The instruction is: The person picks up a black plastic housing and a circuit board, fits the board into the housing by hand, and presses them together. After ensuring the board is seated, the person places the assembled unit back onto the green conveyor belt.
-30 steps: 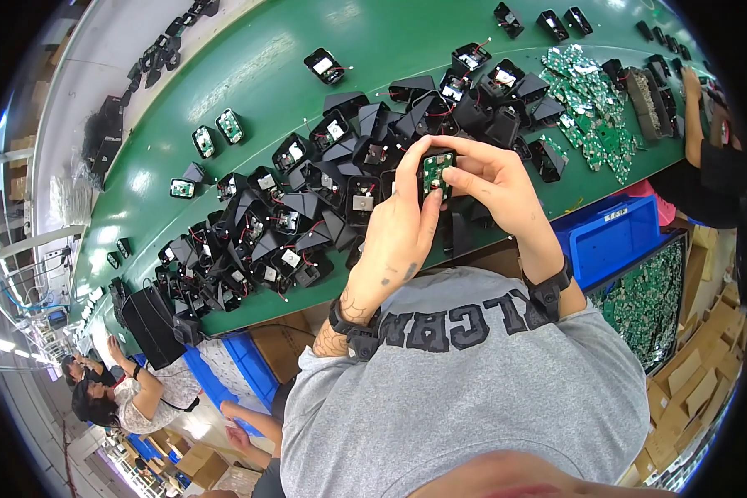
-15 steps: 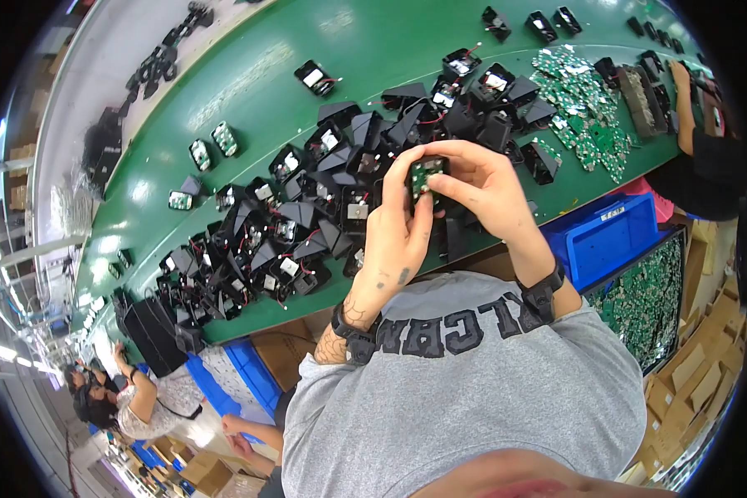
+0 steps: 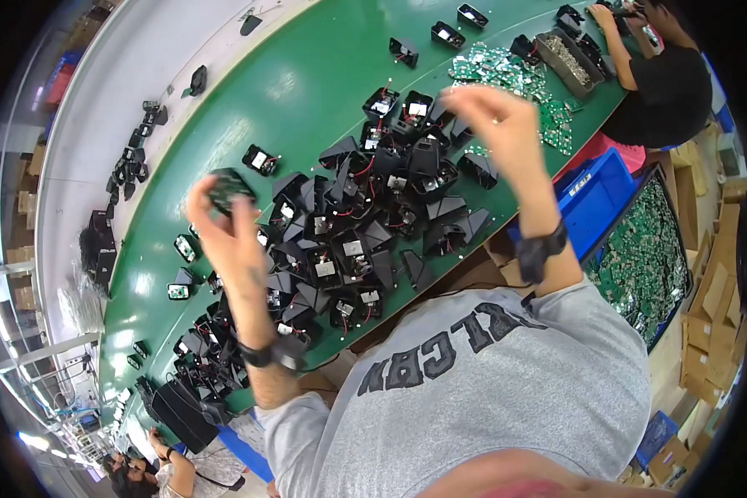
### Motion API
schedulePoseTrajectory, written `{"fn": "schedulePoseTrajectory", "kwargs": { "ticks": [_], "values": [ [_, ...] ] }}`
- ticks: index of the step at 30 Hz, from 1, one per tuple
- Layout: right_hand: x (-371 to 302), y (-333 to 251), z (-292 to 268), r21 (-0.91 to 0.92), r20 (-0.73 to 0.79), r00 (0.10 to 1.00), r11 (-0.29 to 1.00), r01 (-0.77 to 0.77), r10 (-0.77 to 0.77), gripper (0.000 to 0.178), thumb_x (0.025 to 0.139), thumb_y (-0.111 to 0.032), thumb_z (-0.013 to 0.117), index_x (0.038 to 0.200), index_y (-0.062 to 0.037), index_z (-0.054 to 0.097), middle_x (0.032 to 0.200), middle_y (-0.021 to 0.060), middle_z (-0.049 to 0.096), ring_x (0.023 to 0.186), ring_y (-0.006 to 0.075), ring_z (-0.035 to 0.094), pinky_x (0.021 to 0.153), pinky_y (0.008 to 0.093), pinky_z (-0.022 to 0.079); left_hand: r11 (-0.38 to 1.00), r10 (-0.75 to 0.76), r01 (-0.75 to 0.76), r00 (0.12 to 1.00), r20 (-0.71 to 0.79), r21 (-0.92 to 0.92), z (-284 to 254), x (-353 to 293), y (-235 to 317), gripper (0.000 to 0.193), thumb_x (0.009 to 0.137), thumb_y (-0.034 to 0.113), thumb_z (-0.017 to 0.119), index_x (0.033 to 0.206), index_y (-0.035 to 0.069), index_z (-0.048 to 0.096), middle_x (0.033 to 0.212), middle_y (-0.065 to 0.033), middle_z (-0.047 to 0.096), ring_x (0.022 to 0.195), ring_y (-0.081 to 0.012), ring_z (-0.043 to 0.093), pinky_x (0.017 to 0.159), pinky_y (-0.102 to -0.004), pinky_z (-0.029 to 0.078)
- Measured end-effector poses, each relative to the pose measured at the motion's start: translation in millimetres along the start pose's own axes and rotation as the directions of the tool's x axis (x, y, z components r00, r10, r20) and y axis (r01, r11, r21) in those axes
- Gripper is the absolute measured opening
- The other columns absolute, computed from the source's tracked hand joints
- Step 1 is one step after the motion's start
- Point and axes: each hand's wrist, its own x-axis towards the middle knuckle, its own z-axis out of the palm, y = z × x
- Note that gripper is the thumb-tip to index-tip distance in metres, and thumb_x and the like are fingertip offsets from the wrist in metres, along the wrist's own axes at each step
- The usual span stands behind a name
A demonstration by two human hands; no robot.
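My left hand [image 3: 224, 236] is raised over the left part of the green table, its fingers closed round a small black housing [image 3: 231, 191] with a green circuit board in it. Motion blurs that board a little. My right hand [image 3: 500, 124] hovers between the heap of black housings [image 3: 353, 224] and a spread of bare green circuit boards [image 3: 506, 70]. Its fingers are loosely bent and apart, with nothing visible held. Many heaped housings have red wires and white or silvery parts inside.
Two housings with boards, one of them a boarded housing [image 3: 186, 247], stand left of the heap. A grey bin [image 3: 568, 65] of small parts sits far right, near a co-worker [image 3: 664, 83]. A blue crate [image 3: 593, 199] and a tray of boards [image 3: 643, 257] flank my right side.
My hands were together over the heap on one boarded housing. Now the left has carried it leftward, and the right has let go and moved up toward the loose boards. The view has shifted.
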Motion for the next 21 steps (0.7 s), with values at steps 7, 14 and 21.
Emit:
{"fn": "schedulePoseTrajectory", "kwargs": {
  "ticks": [7,14,21],
  "values": [
    [66.7,136.5,-80.0,-0.658,0.285,0.932,0.661,0.360,-0.223,0.031,0.085,-0.015,0.063,0.115,-0.0148,0.065,0.123,0.0092,0.058,0.115,0.0275,0.052,0.098,0.0371,0.040,0.839,-0.353,0.201,0.909,0.223,0.506,-79.8,81.4,-200.8,0.049,0.083,0.013,0.061,0.126,0.007,0.040,0.090,-0.0201,0.061,0.072,-0.0250,0.066,0.059,-0.0370,0.052],
    [69.5,133.9,-79.3,-0.737,0.397,0.906,0.535,0.412,-0.150,0.028,0.072,-0.008,0.071,0.098,-0.0163,0.067,0.140,0.0085,0.045,0.133,0.0380,0.032,0.108,0.0458,0.031,0.313,0.076,-0.216,0.976,0.202,0.925,-18.3,90.9,-154.3,0.032,0.079,0.031,0.060,0.094,0.004,0.065,0.099,-0.0161,0.065,0.099,-0.0362,0.058,0.079,-0.0475,0.050],
    [71.2,125.4,-77.2,-0.700,0.423,0.903,0.606,0.379,-0.077,0.029,0.066,-0.002,0.073,0.092,-0.0116,0.065,0.139,0.0082,0.046,0.134,0.0371,0.032,0.107,0.0447,0.032,0.379,-0.117,-0.141,0.973,0.199,0.915,18.4,103.3,-142.6,0.041,0.083,0.044,0.062,0.102,0.007,0.066,0.096,-0.0178,0.067,0.098,-0.0408,0.057,0.078,-0.0490,0.046]
  ]
}}
